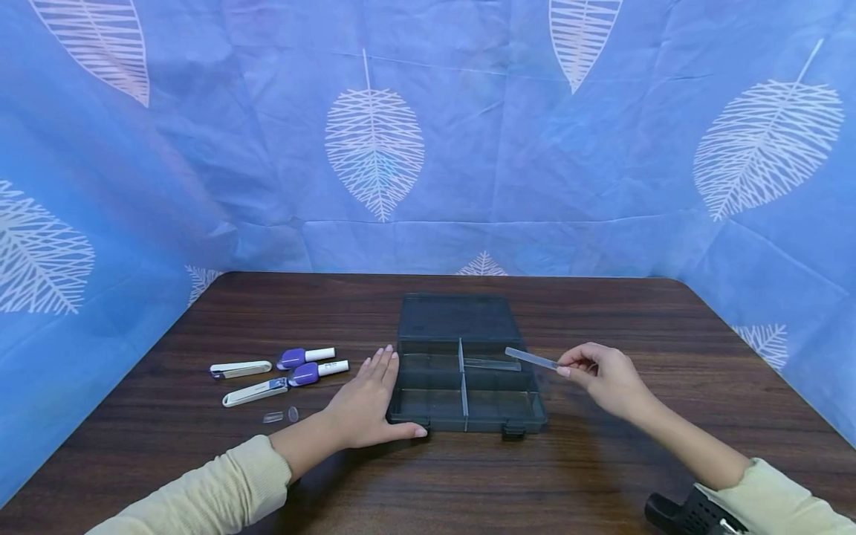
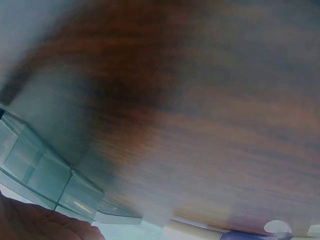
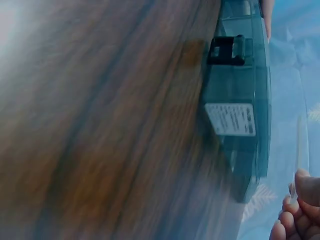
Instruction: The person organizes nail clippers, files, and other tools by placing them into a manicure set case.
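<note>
A translucent dark plastic compartment box (image 1: 435,425) lies with its lid folded back on the table. Inside it, a lengthwise partition runs down the middle, and a clear divider (image 1: 491,365) crosses the right half. My left hand (image 1: 364,401) rests against the box's left side, fingers extended and thumb at the front corner. Just right of the box, my right hand (image 1: 605,375) pinches one end of a thin, translucent plastic divider strip (image 1: 531,358). The strip's free end reaches over the box's right edge. In the right wrist view, the strip (image 3: 299,145) stands out from the fingertips.
Left of the box lie two purple nail polish bottles (image 1: 306,374) with white caps and two nail clippers (image 1: 255,392). Two small clear pieces (image 1: 273,417) lie nearer the front. A black device (image 1: 692,513) sits by the right sleeve. Blue leaf-patterned cloth (image 1: 455,148) hangs behind.
</note>
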Action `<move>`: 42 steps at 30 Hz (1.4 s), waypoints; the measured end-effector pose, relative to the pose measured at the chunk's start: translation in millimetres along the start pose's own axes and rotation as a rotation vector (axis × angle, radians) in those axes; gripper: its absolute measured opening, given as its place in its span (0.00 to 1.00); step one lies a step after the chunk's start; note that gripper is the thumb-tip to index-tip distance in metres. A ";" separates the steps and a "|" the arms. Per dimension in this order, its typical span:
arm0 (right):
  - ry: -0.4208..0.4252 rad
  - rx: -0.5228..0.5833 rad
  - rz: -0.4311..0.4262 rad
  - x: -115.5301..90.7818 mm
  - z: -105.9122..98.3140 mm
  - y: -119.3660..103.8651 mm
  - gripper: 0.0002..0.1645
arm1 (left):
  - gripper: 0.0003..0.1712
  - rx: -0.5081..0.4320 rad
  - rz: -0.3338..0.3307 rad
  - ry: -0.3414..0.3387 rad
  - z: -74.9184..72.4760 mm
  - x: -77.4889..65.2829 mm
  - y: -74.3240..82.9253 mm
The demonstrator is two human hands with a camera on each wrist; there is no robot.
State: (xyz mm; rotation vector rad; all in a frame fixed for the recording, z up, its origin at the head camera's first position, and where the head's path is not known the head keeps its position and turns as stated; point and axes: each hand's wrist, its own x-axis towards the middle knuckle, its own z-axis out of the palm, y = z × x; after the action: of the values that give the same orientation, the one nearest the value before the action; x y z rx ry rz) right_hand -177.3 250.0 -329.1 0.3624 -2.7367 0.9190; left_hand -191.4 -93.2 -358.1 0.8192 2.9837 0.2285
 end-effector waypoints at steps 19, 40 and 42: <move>-0.187 -0.069 -0.247 46.2 32.0 -16.9 0.03 | 0.64 0.006 0.004 0.001 1.0 1.4 -0.3; -0.499 -0.367 -0.215 77.0 37.6 -34.3 0.13 | 0.64 0.000 -0.005 -0.009 1.1 1.1 -0.7; -0.497 -0.369 -0.214 77.1 37.4 -35.5 0.13 | 0.64 0.000 -0.005 -0.006 1.1 1.2 -1.0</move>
State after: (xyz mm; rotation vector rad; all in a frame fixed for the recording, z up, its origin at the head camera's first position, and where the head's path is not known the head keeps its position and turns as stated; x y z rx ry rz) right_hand -244.3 187.3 -315.7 0.8866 -3.1328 0.2795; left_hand -192.8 -93.3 -359.4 0.8111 2.9802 0.2254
